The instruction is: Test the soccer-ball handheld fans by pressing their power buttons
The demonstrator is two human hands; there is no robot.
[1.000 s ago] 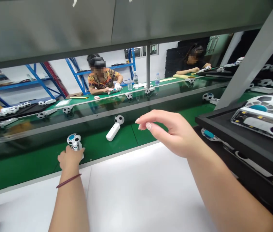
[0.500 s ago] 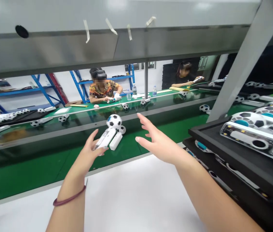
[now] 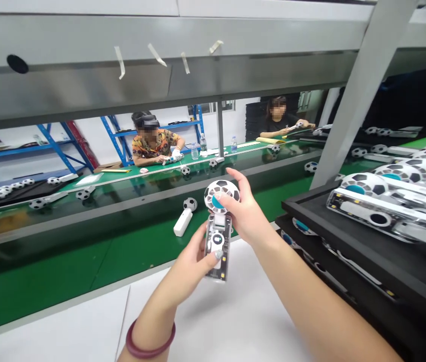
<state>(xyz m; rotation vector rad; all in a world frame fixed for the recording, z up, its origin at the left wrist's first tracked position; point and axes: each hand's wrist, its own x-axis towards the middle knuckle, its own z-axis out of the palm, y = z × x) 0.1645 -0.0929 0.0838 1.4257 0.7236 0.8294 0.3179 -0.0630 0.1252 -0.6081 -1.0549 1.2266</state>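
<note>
My left hand (image 3: 194,264) is wrapped round the clear-faced handle of a handheld device (image 3: 217,240) with a round, football-patterned head. Electronic parts and a dark oval with a small display show through the handle's face. My right hand (image 3: 248,213) grips the round head, its thumb lying by the blue centre and its index finger raised behind. The device is held roughly upright over the white worktop (image 3: 254,311), face towards me. A similar white device (image 3: 183,222) lies on the green conveyor just left of my hands.
Beyond the worktop runs a green conveyor belt (image 3: 70,261) carrying several such devices. Black trays (image 3: 311,213) stacked at the right hold more. A slanted grey post (image 3: 352,100) rises there, and a metal beam (image 3: 85,85) crosses above. Two people (image 3: 156,143) work on the far side.
My left hand has brought the device from the belt to the right and turned its face towards me. My right hand, empty before, has closed on the round head.
</note>
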